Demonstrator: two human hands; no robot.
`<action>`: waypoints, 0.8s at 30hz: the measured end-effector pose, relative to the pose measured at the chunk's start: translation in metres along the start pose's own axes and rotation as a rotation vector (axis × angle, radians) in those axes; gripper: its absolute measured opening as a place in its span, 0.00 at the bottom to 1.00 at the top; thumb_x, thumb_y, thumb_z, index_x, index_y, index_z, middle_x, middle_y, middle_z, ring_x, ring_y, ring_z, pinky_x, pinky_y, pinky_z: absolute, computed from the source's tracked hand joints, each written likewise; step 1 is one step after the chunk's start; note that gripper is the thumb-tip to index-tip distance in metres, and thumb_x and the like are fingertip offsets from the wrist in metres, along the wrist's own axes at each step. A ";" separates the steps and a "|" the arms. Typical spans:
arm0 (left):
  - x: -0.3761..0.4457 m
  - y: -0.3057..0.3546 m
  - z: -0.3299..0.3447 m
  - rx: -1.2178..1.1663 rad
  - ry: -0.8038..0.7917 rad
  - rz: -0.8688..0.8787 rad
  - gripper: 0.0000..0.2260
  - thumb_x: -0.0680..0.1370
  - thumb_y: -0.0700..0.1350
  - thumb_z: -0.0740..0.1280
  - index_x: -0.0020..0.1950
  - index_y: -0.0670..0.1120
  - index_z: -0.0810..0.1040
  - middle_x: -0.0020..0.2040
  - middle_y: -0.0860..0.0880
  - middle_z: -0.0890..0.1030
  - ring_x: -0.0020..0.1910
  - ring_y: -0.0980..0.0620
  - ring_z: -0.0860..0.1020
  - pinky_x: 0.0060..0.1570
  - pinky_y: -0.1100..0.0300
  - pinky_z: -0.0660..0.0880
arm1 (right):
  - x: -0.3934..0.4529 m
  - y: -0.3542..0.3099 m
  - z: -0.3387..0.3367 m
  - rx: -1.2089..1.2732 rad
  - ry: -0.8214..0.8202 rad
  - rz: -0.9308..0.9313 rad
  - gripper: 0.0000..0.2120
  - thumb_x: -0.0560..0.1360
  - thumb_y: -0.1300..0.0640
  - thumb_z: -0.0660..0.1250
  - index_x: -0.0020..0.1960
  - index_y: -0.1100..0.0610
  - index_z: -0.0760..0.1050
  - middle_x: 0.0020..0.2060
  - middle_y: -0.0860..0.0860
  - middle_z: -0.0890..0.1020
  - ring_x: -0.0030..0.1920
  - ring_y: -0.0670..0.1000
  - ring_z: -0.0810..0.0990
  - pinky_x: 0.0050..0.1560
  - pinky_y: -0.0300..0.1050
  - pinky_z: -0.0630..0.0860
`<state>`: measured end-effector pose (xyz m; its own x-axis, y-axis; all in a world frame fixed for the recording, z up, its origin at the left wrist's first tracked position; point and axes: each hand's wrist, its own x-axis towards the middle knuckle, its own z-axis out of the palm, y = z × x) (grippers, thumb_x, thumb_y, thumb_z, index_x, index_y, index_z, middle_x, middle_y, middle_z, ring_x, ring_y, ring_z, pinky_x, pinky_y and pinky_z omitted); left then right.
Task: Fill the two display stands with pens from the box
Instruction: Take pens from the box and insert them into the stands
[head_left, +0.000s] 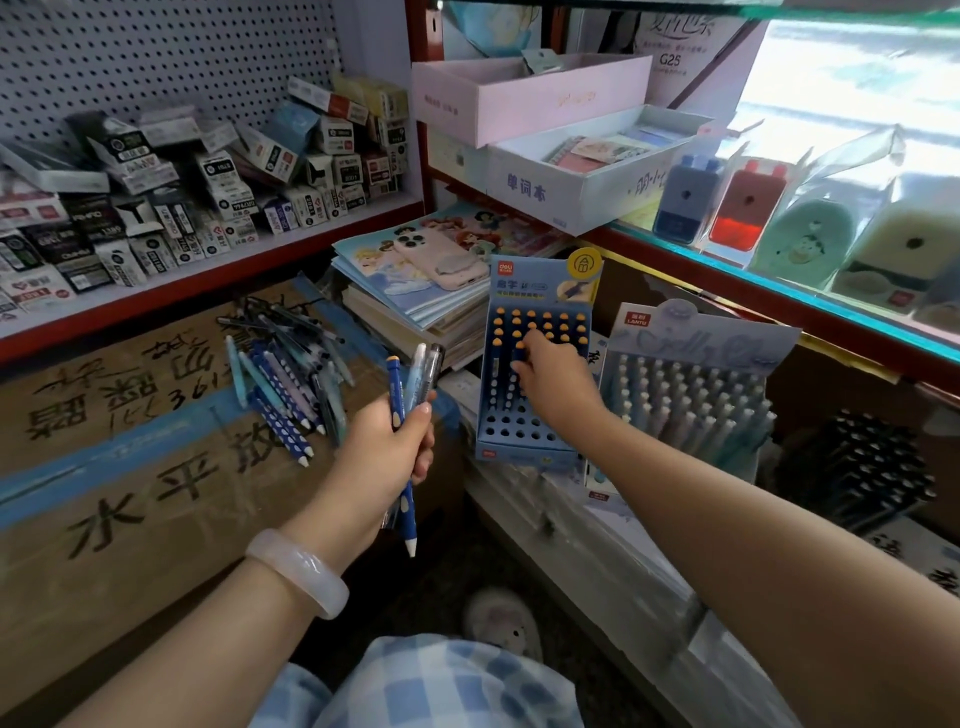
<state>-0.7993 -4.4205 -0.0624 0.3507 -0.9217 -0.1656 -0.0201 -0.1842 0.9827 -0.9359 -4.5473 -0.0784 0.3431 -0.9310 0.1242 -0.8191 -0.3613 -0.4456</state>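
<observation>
Left hand (387, 452) at frame centre, fingers curled tight around a bundle of pens (415, 384): one dark blue dotted pen, one pale blue, one clear with dark cap, so three that I can count, tips down. White bangle (298, 571) on that wrist.

Right hand (553, 376) reaches to the blue display stand (535, 374) right of centre, fingertips pinched on a blue pen (517, 364) that sits in a slot about mid-stand. The hand covers several slots. Upper rows are filled with yellow-capped pens, roughly four rows, exact count unclear; the lower three or so rows of holes are empty.

Second display stand (691, 395), pale blue, just right of the first, looks nearly full of pale pens; too many and too blurred to count.

Loose pile of pens (285, 374) lies on the taped cardboard box (130, 457) at left, a dozen or more, mixed blue dotted, teal and dark.

Around: a black rack of dark pens (872, 467) at lower right, a stack of books (415, 291) with a pink phone (441, 254) on top behind the stand, small refill boxes (182, 192) on the upper-left shelf, two sharpeners, blue (685, 202) and red (743, 208), on the right shelf.
</observation>
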 end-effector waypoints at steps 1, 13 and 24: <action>0.000 0.000 0.000 0.011 -0.004 0.009 0.06 0.81 0.41 0.57 0.54 0.45 0.73 0.33 0.48 0.69 0.25 0.56 0.67 0.23 0.66 0.65 | 0.000 -0.001 0.002 -0.011 0.001 0.011 0.09 0.81 0.57 0.58 0.57 0.61 0.68 0.45 0.58 0.80 0.43 0.59 0.78 0.38 0.51 0.74; 0.006 -0.006 -0.007 0.464 0.139 0.187 0.03 0.81 0.46 0.56 0.54 0.51 0.67 0.36 0.51 0.71 0.34 0.54 0.70 0.33 0.59 0.64 | -0.027 -0.052 -0.020 0.223 0.076 -0.103 0.09 0.79 0.51 0.62 0.52 0.56 0.72 0.39 0.49 0.79 0.40 0.51 0.79 0.41 0.48 0.78; -0.001 0.000 -0.007 0.473 0.065 0.163 0.14 0.79 0.45 0.61 0.64 0.53 0.65 0.50 0.52 0.74 0.51 0.50 0.74 0.50 0.55 0.70 | -0.050 -0.080 -0.024 0.654 -0.277 -0.086 0.07 0.77 0.53 0.65 0.50 0.56 0.77 0.39 0.48 0.78 0.38 0.45 0.76 0.40 0.38 0.75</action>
<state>-0.7930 -4.4175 -0.0613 0.3647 -0.9311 0.0074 -0.4964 -0.1877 0.8475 -0.8983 -4.4733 -0.0273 0.5699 -0.8217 -0.0082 -0.3697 -0.2475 -0.8956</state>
